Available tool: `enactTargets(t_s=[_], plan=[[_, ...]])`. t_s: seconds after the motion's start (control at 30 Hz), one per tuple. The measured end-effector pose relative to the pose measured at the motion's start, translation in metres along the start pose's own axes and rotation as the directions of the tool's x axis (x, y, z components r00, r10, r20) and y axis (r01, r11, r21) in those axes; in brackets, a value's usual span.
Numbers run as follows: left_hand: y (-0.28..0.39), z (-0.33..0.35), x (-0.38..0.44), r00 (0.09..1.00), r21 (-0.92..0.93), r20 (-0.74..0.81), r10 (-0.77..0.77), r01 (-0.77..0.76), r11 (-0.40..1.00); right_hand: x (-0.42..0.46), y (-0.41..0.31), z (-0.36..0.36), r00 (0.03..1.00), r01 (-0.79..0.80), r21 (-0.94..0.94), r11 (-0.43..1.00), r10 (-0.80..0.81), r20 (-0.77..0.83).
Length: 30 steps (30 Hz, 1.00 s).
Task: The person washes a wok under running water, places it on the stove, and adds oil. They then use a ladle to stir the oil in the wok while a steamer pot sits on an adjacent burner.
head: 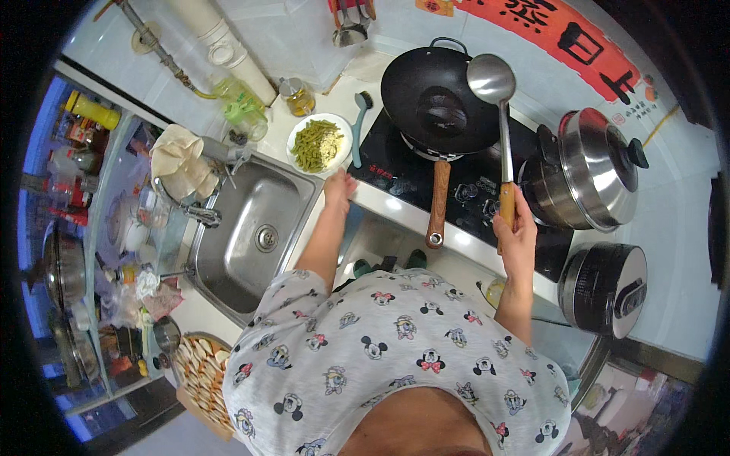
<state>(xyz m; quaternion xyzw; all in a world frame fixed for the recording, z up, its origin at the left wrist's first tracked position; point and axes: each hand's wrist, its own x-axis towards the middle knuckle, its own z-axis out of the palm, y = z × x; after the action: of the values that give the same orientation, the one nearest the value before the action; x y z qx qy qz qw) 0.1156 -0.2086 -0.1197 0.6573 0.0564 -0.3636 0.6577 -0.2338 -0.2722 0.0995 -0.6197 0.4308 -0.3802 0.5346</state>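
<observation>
My right hand (518, 228) grips the wooden handle of a steel ladle (491, 78). The ladle's bowl is up over the right rim of a black wok (419, 97), which stands on the left part of the black cooktop (381, 165). Some liquid or wet sheen shows at the wok's bottom, and its wooden handle (439, 205) points towards me. My left hand (339, 191) is at the counter edge, just in front of a white plate (292, 153) of cut green beans (308, 142) with chopped garlic (331, 147). No object shows in that hand.
A blue-handled brush (359, 128) lies between plate and cooktop. Behind the plate stands an oil jar (297, 97). The steel sink (239, 251) is at left. A lidded steel pot (593, 171) and a rice cooker (604, 289) are at right. Sliced food covers a round tray (202, 367).
</observation>
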Motion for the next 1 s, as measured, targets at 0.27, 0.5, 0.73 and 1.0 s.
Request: enactTargets(t_s=[0.27, 0.5, 0.73, 1.0], plan=[[0.019, 0.074, -0.179, 0.523, 0.199, 0.757, -0.392, 0.386, 0.901, -0.003, 0.008, 0.021, 0.995, -0.034, 0.267, 0.963, 0.057, -0.081], [0.049, 0.089, -0.204, 0.668, 0.366, 0.670, -0.324, 0.083, 0.927, -0.015, -0.005, 0.025, 0.994, 0.029, 0.285, 0.958, 0.002, -0.108], [0.062, 0.075, -0.196, 0.624, 0.348, 0.718, -0.308, 0.060, 0.935, -0.029, -0.010, 0.021, 0.993, 0.027, 0.248, 0.968, 0.002, -0.115], [0.036, 0.070, -0.189, 0.627, 0.354, 0.728, -0.276, 0.001, 0.935, -0.035, -0.004, 0.013, 0.988, 0.059, 0.261, 0.964, -0.019, -0.152]])
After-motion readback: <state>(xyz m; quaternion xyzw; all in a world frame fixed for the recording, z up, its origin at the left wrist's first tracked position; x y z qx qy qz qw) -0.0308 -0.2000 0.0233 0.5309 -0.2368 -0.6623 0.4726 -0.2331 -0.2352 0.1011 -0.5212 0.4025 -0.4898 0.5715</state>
